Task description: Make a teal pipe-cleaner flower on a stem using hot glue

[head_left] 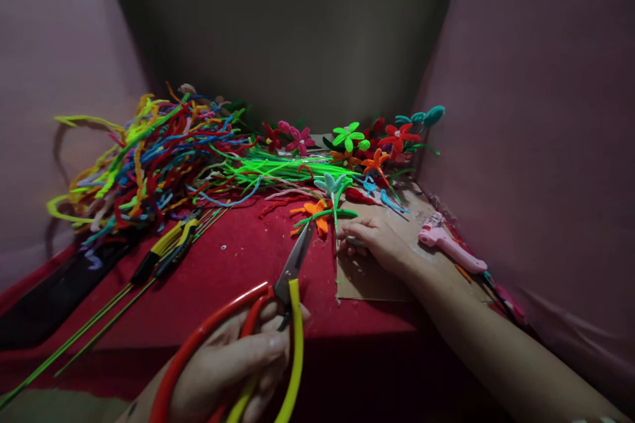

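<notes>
In the head view my left hand (238, 357) is closed around the handles of a pair of scissors (294, 268), one handle red and one yellow. The blades point up and away, their tips just below an orange pipe-cleaner flower (321, 219). My right hand (370, 238) has its fingers curled together by the thin stem of a light blue pipe-cleaner flower (330, 184), which stands upright with green leaves. The stem seems pinched at the fingertips, though the exact contact is hard to see. Something greyish shows between the right fingers, too small to name.
A tangled heap of coloured pipe cleaners (159, 152) rises at the left. Yellow-and-black pliers (171, 248) lie over green wires. Green stems (282, 168) and finished flowers (348, 137) sit at the back. On cardboard (381, 284) at the right rests a pink glue gun (451, 248).
</notes>
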`<action>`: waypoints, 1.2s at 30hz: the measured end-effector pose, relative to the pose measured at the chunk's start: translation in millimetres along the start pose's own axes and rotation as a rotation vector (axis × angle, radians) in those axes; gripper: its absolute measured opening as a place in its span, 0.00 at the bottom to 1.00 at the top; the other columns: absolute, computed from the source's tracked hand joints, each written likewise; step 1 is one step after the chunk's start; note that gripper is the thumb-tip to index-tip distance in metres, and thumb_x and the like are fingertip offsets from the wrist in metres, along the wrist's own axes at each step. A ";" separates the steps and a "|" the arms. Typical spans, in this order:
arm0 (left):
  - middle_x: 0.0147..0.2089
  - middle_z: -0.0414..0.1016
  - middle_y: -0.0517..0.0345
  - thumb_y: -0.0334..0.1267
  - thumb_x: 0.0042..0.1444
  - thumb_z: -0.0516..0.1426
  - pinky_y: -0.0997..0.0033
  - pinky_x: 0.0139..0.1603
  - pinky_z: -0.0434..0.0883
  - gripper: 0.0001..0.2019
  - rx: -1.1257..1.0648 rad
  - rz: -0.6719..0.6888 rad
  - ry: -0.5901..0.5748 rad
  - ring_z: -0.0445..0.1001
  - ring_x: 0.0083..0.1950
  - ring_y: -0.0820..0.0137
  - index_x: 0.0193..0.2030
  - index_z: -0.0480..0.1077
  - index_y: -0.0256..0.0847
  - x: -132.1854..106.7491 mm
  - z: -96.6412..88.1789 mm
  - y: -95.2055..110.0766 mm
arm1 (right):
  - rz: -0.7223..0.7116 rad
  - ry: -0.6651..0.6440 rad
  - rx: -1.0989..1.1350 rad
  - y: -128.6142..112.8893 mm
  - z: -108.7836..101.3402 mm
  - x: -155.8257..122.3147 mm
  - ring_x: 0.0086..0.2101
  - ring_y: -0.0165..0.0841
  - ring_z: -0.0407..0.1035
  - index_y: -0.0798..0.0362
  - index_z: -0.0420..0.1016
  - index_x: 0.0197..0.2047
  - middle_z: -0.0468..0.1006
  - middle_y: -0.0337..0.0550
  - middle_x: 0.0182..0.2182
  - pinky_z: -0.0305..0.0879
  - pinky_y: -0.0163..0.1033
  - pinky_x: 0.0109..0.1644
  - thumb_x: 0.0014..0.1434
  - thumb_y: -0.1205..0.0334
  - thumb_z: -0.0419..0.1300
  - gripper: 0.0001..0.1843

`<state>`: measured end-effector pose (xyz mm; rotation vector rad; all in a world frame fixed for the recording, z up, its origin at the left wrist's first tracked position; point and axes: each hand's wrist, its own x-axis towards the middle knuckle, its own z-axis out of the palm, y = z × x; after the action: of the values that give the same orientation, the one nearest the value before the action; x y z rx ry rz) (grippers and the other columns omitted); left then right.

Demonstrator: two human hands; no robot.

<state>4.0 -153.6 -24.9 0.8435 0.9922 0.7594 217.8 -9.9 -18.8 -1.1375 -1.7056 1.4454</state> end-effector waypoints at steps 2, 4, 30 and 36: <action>0.21 0.69 0.58 0.43 0.50 0.57 0.76 0.19 0.62 0.11 -0.042 -0.048 -0.095 0.65 0.16 0.76 0.39 0.72 0.42 -0.4 9.6 0.5 | 0.026 0.011 0.016 -0.9 1.3 0.1 0.20 0.25 0.62 0.58 0.74 0.24 0.74 0.43 0.21 0.52 0.30 0.22 0.52 0.63 0.51 0.13; 0.25 0.72 0.53 0.42 0.51 0.55 0.74 0.24 0.66 0.10 -0.049 -0.087 -0.146 0.70 0.21 0.72 0.35 0.72 0.37 -0.6 16.9 1.2 | 0.034 0.003 0.016 -0.3 1.4 0.6 0.20 0.24 0.62 0.58 0.74 0.24 0.74 0.44 0.22 0.52 0.30 0.22 0.52 0.63 0.52 0.13; 0.31 0.77 0.43 0.43 0.49 0.54 0.68 0.33 0.70 0.15 0.059 -0.063 -0.097 0.76 0.30 0.64 0.31 0.73 0.31 29.7 29.0 -1.7 | 0.030 -0.034 0.081 4.8 0.0 4.5 0.20 0.24 0.61 0.58 0.75 0.29 0.74 0.43 0.23 0.51 0.30 0.21 0.53 0.57 0.55 0.13; 0.29 0.77 0.44 0.46 0.46 0.56 0.71 0.32 0.69 0.16 0.073 -0.075 -0.077 0.75 0.28 0.67 0.29 0.72 0.32 31.2 35.7 3.6 | -0.009 -0.058 0.056 3.6 0.6 3.2 0.20 0.24 0.61 0.59 0.73 0.25 0.73 0.43 0.21 0.52 0.30 0.21 0.54 0.56 0.54 0.16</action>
<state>47.4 -134.3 -23.3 0.8878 0.9822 0.6255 216.6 -7.2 -22.6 -1.0656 -1.6963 1.5247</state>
